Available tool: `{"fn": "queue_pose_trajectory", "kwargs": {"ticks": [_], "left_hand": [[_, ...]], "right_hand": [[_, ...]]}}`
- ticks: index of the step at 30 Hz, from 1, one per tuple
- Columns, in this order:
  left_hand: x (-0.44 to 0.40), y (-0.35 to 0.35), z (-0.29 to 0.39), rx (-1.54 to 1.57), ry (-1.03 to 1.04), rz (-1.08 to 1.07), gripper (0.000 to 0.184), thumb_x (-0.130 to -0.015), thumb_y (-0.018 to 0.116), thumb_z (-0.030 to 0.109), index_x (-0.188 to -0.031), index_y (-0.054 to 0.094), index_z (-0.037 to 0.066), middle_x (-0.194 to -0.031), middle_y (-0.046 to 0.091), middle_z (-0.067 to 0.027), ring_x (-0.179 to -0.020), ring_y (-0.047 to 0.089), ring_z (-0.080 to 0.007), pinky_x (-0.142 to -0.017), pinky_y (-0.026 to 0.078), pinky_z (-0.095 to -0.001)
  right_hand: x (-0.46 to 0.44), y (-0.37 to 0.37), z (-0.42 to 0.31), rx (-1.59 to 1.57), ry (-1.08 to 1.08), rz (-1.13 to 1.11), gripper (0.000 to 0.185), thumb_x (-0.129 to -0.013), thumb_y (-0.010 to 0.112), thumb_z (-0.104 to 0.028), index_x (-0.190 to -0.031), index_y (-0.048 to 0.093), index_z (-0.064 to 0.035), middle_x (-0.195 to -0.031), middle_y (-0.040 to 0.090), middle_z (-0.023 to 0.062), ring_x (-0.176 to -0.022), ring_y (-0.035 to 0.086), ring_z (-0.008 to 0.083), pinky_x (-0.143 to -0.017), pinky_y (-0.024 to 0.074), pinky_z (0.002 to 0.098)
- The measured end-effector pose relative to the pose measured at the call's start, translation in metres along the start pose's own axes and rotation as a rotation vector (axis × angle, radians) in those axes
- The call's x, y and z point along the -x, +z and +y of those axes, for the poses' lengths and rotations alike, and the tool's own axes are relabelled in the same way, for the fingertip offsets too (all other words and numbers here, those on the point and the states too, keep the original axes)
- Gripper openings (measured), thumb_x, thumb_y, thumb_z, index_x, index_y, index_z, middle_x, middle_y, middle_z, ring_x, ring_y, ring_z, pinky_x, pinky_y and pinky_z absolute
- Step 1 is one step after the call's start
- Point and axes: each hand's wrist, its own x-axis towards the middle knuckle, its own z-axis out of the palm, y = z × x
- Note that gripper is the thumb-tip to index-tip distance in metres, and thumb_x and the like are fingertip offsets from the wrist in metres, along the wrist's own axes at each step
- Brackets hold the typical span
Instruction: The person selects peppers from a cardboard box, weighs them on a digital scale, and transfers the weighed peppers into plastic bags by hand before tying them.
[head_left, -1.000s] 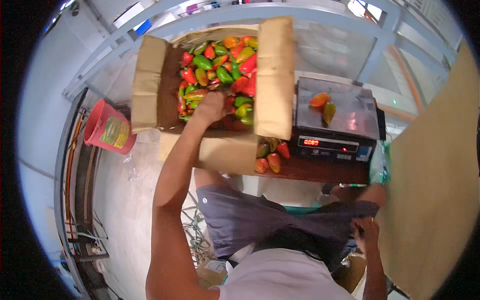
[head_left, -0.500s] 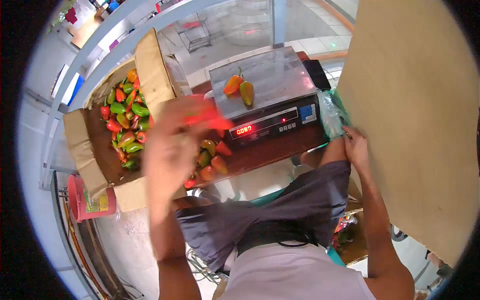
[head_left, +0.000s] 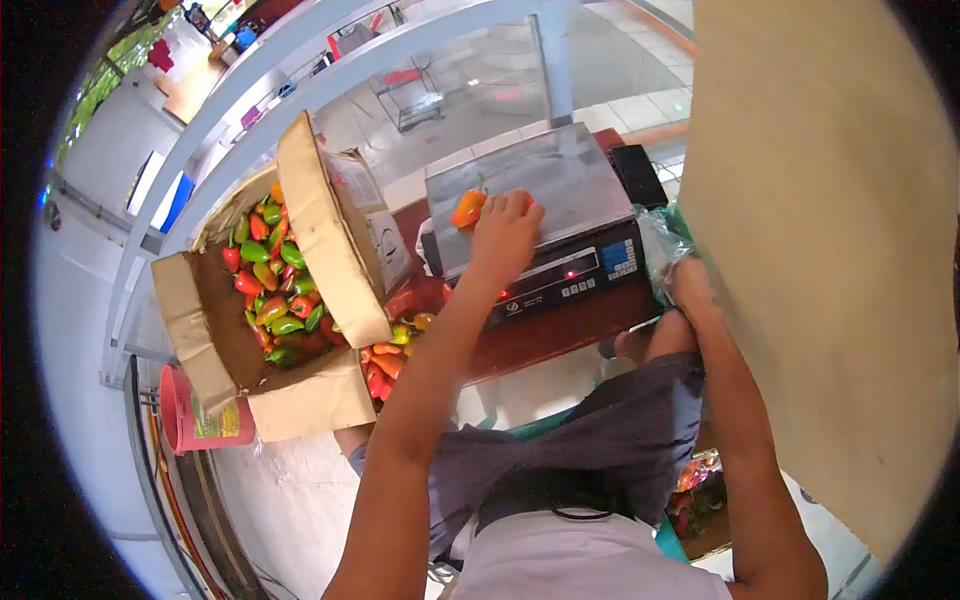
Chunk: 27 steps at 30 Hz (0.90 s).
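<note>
The left hand (head_left: 507, 238) is down on the one scale (head_left: 585, 190), beside one orange pepper (head_left: 467, 210); its fingers seem to cover something reddish, though from here I can't tell whether they grip it. Well apart, the right hand (head_left: 692, 283) touches one plastic bag (head_left: 661, 242), its grip unclear. One cardboard box (head_left: 182, 318) holds peppers beyond counting, near one pink bucket (head_left: 175, 408).

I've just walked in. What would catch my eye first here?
Probably the open cardboard box of red and green peppers at the left. Then the scale near the middle, where the left hand reaches over the metal plate beside an orange pepper. A large tan panel fills the right side.
</note>
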Motion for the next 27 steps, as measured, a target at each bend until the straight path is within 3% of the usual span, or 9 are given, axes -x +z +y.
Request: {"fn": "queue_pose_trajectory", "kwargs": {"ticks": [7, 9, 12, 13, 16, 19, 22, 25, 27], "left_hand": [[-0.009, -0.037, 0.051, 0.245, -0.097, 0.167, 0.032, -0.074, 0.075, 0.009, -0.106, 0.067, 0.009, -0.117, 0.062, -0.0133, -0.107, 0.060, -0.0371, -0.093, 0.049, -0.0471], [-0.012, -0.037, 0.085, 0.591, -0.098, 0.137, 0.033, -0.076, 0.077, 0.008, -0.108, 0.067, 0.007, -0.115, 0.065, -0.0137, -0.103, 0.064, -0.0356, -0.088, 0.053, -0.0439], [-0.011, -0.020, 0.149, 1.250, -0.217, 0.003, 0.025, -0.086, 0.075, 0.007, -0.109, 0.066, 0.004, -0.102, 0.069, -0.0079, -0.090, 0.067, -0.0172, -0.079, 0.055, -0.0325], [-0.014, -0.015, 0.163, 1.393, -0.367, -0.265, 0.021, -0.091, 0.068, 0.005, -0.112, 0.066, 0.003, -0.105, 0.069, -0.0075, -0.083, 0.066, -0.0135, -0.072, 0.057, -0.0313], [-0.005, 0.060, 0.184, 1.440, -0.460, -0.515, 0.033, -0.090, 0.065, 0.004, -0.124, 0.064, 0.003, -0.115, 0.069, -0.0120, -0.088, 0.069, -0.0148, -0.073, 0.057, -0.0327], [0.006, 0.097, 0.191, 1.206, -0.482, -0.393, 0.054, -0.085, 0.072, 0.016, -0.135, 0.057, 0.005, -0.124, 0.066, -0.0225, -0.110, 0.066, -0.0362, -0.092, 0.052, -0.0405], [0.002, 0.091, 0.197, 1.031, -0.431, -0.357, 0.073, -0.081, 0.075, 0.020, -0.146, 0.046, 0.004, -0.135, 0.059, -0.0245, -0.122, 0.058, -0.0423, -0.100, 0.049, -0.0441], [-0.004, 0.087, 0.203, 0.944, -0.461, -0.361, 0.076, -0.080, 0.075, 0.020, -0.148, 0.043, 0.009, -0.129, 0.062, -0.0222, -0.120, 0.059, -0.0392, -0.098, 0.051, -0.0430], [-0.001, 0.064, 0.209, 0.925, -0.420, -0.126, 0.062, -0.082, 0.074, 0.019, -0.139, 0.052, 0.011, -0.118, 0.065, -0.0198, -0.113, 0.063, -0.0379, -0.092, 0.053, -0.0423]], "right_hand": [[-0.002, 0.023, 0.001, 0.010, -0.015, 0.162, 0.027, -0.086, 0.068, -0.021, -0.101, 0.068, 0.0011, -0.092, 0.069, 0.0262, -0.089, 0.069, 0.0420, -0.077, 0.0554, 0.0501], [-0.017, 0.043, 0.016, 0.019, -0.129, 0.137, 0.026, -0.085, 0.070, -0.020, -0.099, 0.067, 0.0017, -0.091, 0.069, 0.0264, -0.088, 0.070, 0.0407, -0.077, 0.0558, 0.0480], [0.016, -0.009, -0.010, -0.186, -0.144, 0.153, 0.020, -0.085, 0.069, -0.014, -0.099, 0.067, -0.0001, -0.090, 0.070, 0.0246, -0.087, 0.071, 0.0393, -0.077, 0.0562, 0.0481], [0.031, -0.031, -0.025, -0.292, -0.120, 0.172, 0.018, -0.085, 0.069, -0.012, -0.099, 0.067, -0.0011, -0.090, 0.071, 0.0236, -0.087, 0.072, 0.0389, -0.077, 0.0563, 0.0486], [0.042, -0.033, -0.017, -0.487, -0.125, 0.300, 0.017, -0.083, 0.071, -0.006, -0.099, 0.066, -0.0026, -0.088, 0.071, 0.0197, -0.083, 0.072, 0.0356, -0.075, 0.0561, 0.0442], [0.066, -0.045, -0.018, -0.628, -0.157, 0.361, 0.019, -0.084, 0.072, -0.003, -0.102, 0.065, -0.0038, -0.085, 0.072, 0.0145, -0.081, 0.072, 0.0326, -0.073, 0.0555, 0.0402], [0.097, -0.061, -0.031, -0.624, -0.113, 0.390, 0.022, -0.088, 0.070, -0.006, -0.110, 0.065, -0.0054, -0.089, 0.071, 0.0123, -0.082, 0.070, 0.0282, -0.073, 0.0545, 0.0379], [0.108, -0.071, -0.038, -0.577, -0.198, 0.473, 0.028, -0.091, 0.067, -0.006, -0.119, 0.062, -0.0055, -0.097, 0.070, 0.0148, -0.085, 0.069, 0.0269, -0.076, 0.0539, 0.0382], [0.105, -0.081, -0.041, -0.579, -0.258, 0.463, 0.030, -0.092, 0.067, -0.007, -0.122, 0.062, -0.0051, -0.101, 0.068, 0.0153, -0.087, 0.068, 0.0273, -0.077, 0.0534, 0.0391]]}}
